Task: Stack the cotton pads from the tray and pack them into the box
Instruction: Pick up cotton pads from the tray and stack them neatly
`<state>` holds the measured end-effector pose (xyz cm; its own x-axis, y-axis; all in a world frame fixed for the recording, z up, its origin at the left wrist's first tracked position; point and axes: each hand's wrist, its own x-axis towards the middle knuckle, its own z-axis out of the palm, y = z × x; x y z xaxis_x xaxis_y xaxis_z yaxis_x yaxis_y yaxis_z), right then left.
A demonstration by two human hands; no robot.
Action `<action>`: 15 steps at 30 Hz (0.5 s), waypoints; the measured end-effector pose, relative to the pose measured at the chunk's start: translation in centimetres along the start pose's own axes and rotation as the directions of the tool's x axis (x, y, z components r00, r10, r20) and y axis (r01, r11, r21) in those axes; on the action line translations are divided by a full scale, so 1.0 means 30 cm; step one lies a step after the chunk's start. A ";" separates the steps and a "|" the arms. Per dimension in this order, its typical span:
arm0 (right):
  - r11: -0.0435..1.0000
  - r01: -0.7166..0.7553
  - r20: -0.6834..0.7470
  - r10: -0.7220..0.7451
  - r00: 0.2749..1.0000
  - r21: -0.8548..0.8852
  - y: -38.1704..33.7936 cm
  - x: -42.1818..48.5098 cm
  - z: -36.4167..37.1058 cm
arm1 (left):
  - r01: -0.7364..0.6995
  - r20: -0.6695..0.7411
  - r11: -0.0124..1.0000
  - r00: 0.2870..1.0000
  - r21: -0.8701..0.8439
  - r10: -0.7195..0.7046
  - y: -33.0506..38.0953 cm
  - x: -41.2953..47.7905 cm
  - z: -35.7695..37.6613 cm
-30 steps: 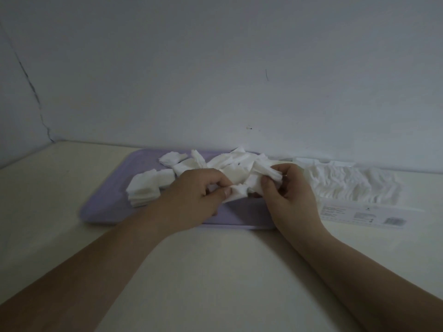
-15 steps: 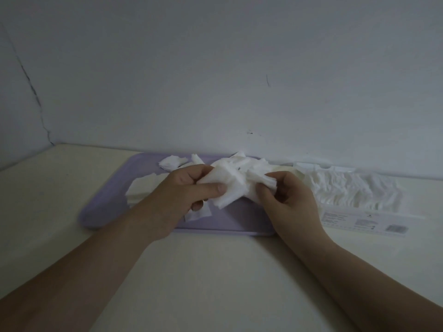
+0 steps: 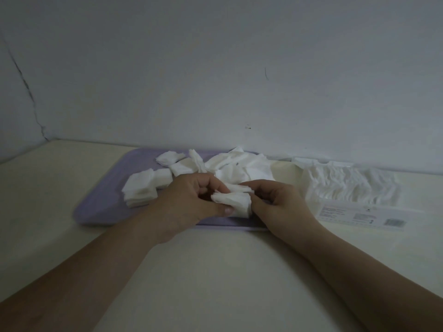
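Pad bundle (image 3: 233, 204) lowered, long axis left-right; left hand (image 3: 191, 203), right hand (image 3: 281, 203) pinching.

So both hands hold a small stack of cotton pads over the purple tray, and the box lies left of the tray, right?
No: the head view shows the box right of the tray. The rest is correct.

A plain pale wall (image 3: 215, 68) stands behind the grip. Far to the left of it and higher, a dark crack (image 3: 33, 105) runs down to the cream table (image 3: 215, 271). The light is dim.
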<state>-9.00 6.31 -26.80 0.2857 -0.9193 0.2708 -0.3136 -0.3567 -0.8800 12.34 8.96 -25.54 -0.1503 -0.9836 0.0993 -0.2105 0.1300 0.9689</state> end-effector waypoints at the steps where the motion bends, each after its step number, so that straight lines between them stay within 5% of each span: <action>1: 1.000 -0.004 0.014 0.003 1.000 0.017 0.001 0.000 0.002 | 0.000 -0.004 1.000 1.000 0.020 0.000 -0.001 0.001 0.003; 6: 0.931 -0.133 0.149 0.086 0.985 0.339 -0.013 0.002 -0.021 | -0.003 -0.063 0.999 0.998 0.032 0.005 -0.012 0.006 0.021; 8: 0.969 -0.077 0.209 0.027 0.978 0.234 -0.015 -0.006 -0.026 | -0.005 -0.100 0.999 0.995 0.033 0.008 -0.012 0.004 0.024; 11: 0.999 0.032 0.112 -0.030 0.993 -0.022 -0.013 -0.011 -0.011 | -0.026 -0.144 0.992 0.989 0.121 0.043 -0.007 -0.002 0.021; 15: 0.977 0.163 0.061 -0.156 0.986 -0.139 0.002 -0.010 0.001 | -0.052 -0.082 0.964 0.994 0.260 0.076 -0.002 -0.004 0.024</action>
<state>-9.07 6.55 -26.96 0.3855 -0.8404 0.3809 -0.3855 -0.5217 -0.7611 11.69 9.14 -25.78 -0.0860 -0.9778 0.1910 -0.4465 0.2092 0.8700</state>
